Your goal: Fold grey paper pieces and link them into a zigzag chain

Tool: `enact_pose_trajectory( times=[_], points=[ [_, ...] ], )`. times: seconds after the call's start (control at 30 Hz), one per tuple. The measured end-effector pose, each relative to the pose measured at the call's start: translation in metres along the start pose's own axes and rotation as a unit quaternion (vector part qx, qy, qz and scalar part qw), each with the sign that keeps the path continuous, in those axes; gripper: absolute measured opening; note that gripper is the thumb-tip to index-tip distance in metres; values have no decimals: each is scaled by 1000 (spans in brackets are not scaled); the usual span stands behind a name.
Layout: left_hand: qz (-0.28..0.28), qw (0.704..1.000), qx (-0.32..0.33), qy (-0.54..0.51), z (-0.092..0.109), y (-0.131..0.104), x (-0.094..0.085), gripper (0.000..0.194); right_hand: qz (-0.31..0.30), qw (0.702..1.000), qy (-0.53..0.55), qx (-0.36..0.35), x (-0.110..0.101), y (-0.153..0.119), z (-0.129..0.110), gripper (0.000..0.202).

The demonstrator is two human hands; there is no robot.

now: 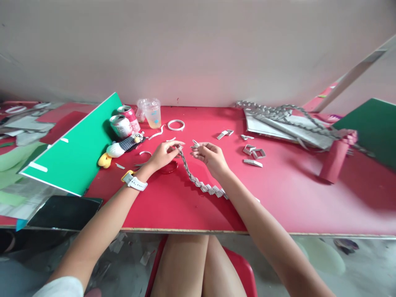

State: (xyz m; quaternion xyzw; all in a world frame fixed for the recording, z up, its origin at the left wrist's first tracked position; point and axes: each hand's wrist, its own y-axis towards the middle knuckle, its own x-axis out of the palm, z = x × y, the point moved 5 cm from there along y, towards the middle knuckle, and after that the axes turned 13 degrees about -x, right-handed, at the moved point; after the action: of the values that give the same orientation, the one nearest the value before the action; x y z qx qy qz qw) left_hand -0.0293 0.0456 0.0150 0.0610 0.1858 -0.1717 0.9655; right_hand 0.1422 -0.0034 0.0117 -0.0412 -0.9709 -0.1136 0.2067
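Note:
My left hand point(166, 155) pinches the upper end of a folded-paper chain point(198, 182), which curves down over the red table point(148, 212) and passes under my right forearm. To the right of that end, my right hand point(210, 157) holds a small folded paper link point(196, 144) between its fingertips, apart from the chain. Red-handled scissors point(169, 167) lie partly hidden beneath my left hand. Several loose paper links point(259, 154) rest to the right of my right hand.
Tape roll point(176, 125), plastic cup point(153, 114), cans point(121, 126) and penguin toy point(123, 146) stand or lie at back left. A green board point(74, 144) leans left. Right are braided chains point(278, 112) on papers and a red bottle point(334, 161).

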Motion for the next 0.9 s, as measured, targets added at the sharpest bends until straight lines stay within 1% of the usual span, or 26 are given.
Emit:
enact_pose_trajectory(
  times=[0.13, 0.23, 0.3, 0.43, 0.53, 0.6, 0.67, 0.73, 0.83, 0.9],
  points=[
    [24, 1000, -11, 11, -6, 1, -1, 34, 5, 1000, 6, -7, 0, 2, 1, 22],
    [41, 999, 2, 12, -5, 1, -2, 36, 14, 1000, 7, -5, -2, 2, 2, 25],
    [52, 998, 12, 20, -4, 0, -2, 34, 8, 1000, 1, -7, -1, 1, 2, 29],
    [90, 995, 23, 42, 0, -4, 0, 22, -12, 997, -59, -41, 4, -2, 0, 32],
    [106, 994, 31, 1, 1, -8, 4, 27, -23, 988, -126, -82, 9, -4, -2, 31],
    [98, 994, 28, -40, 1, -9, 7, 31, -32, 981, -157, -112, 12, -6, -3, 28],
    [76, 994, 14, -80, 0, -9, 10, 34, -37, 973, -181, -138, 15, -7, -5, 22],
    [55, 992, 1, -110, 0, -9, 12, 40, -29, 967, -202, -155, 15, -9, -8, 18],
    [30, 991, -3, -130, 3, -11, 14, 50, -13, 968, -196, -154, 13, -9, -10, 20],
    [5, 991, -4, -136, 6, -12, 16, 53, -15, 974, -175, -146, 13, -9, -11, 21]
  ],
)
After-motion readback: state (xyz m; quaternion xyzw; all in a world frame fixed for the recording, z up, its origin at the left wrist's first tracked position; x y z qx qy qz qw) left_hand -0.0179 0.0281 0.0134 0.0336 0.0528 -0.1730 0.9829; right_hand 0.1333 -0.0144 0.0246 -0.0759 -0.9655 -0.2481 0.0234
